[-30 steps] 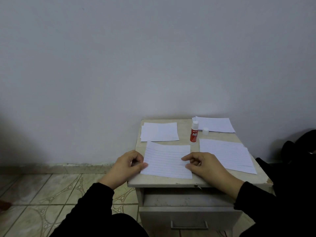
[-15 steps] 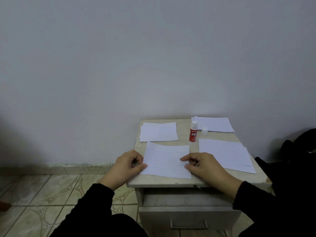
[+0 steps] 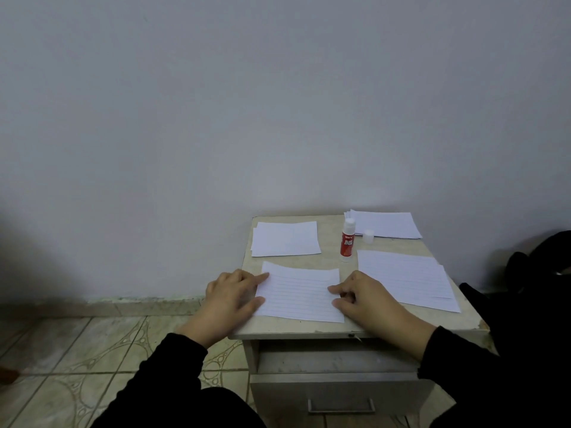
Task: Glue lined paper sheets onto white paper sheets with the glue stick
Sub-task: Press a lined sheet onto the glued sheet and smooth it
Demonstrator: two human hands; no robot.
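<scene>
While the head camera looks down on the small table (image 3: 327, 329), a lined sheet (image 3: 299, 293) lies flat at its front edge between both hands. Left hand (image 3: 230, 296) rests loosely open, forefinger and thumb touching the sheet's left edge; right hand (image 3: 366, 296) is half curled, fingertips pressing the right edge. Uncapped and upright, the glue stick (image 3: 347, 240) stands behind, its cap (image 3: 368, 236) beside it, a lined stack (image 3: 408, 278) to the right and white sheets (image 3: 285, 239) behind left.
</scene>
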